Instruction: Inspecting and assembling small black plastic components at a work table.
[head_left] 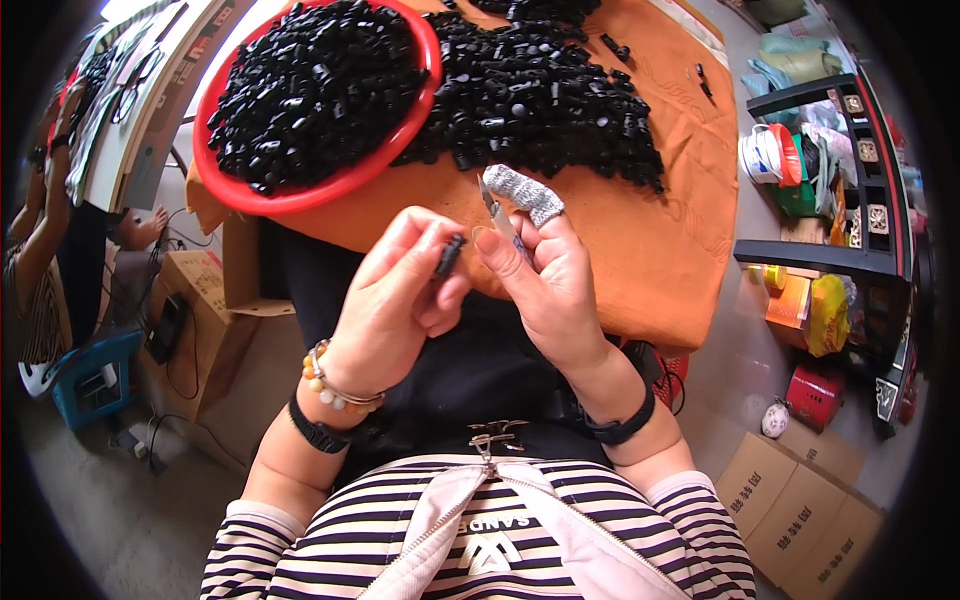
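Between the thumb and fingers of my left hand [400, 280] is a small black plastic part [450, 256]. My right hand [545, 270] grips a slim craft knife [497, 213], its blade tilted up and to the left. A grey knitted finger cover [523, 193] sits on one finger of that hand. Both hands are close together above my lap, by the near edge of the orange-covered table [640, 265]. Beyond them a red basin [430, 95] is heaped with similar black parts [310, 90], and a loose pile of black parts [545, 100] spreads beside it on the cloth.
Cardboard boxes stand at left [195, 290] and lower right [800, 510]. A black rack [820, 255] with bags and a white bucket [760, 155] lies to the right. At far left, another person's arm [55, 190] shows near a blue stool [95, 375].
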